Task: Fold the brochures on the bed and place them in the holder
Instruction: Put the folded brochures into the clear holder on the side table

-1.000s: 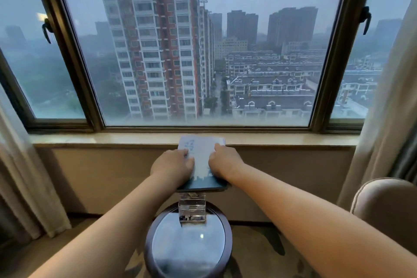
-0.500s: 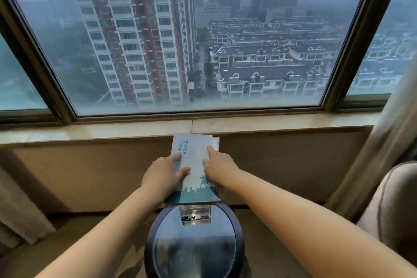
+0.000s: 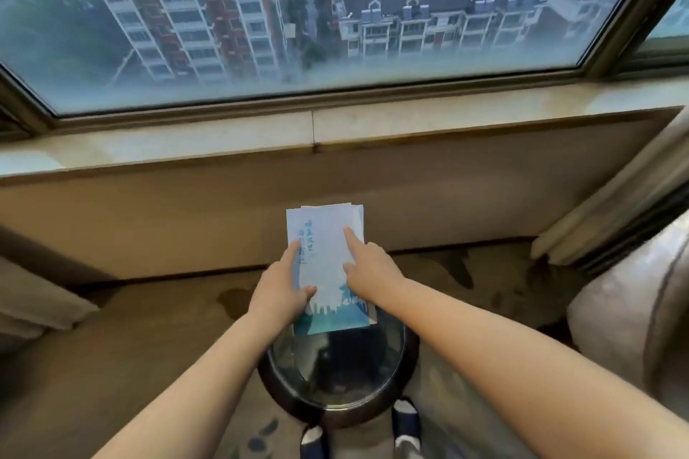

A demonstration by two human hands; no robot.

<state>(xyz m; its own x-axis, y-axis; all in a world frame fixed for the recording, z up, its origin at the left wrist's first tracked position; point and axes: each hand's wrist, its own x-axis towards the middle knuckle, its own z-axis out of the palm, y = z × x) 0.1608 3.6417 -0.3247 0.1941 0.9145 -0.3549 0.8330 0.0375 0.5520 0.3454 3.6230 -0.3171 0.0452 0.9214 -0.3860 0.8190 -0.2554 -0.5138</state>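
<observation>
Brochures (image 3: 328, 265), a thin stack of folded sheets, pale with blue lettering and a blue skyline band along the bottom, are held in the air over the far edge of a small round glass-topped table (image 3: 337, 418). The stack leans away from the viewer, its top toward the wall under a stone windowsill (image 3: 149, 145). The sheets are slightly fanned at the top right corner.

Head view, looking down along two bare forearms. The left hand (image 3: 279, 291) grips the stack's left edge, with its forefinger stretched up along that edge and its thumb laid across the front near the bottom. The right hand (image 3: 373, 272) holds the right edge, with a straight forefinger and the thumb resting on the front. Its other fingers are hidden behind the paper. Both arms reach forward nearly straight, wrists level.

The holder cannot be seen. It may be hidden under the stack.

Judging by their look, the brochures are light, thin and glossy. They would likely bend easily and slide against each other, so a pinch on both long edges seems the safest hold for keeping them square.

A large window (image 3: 335, 11) shows apartment buildings far below. Part of a pale armchair (image 3: 626, 328) sits at the right.
</observation>
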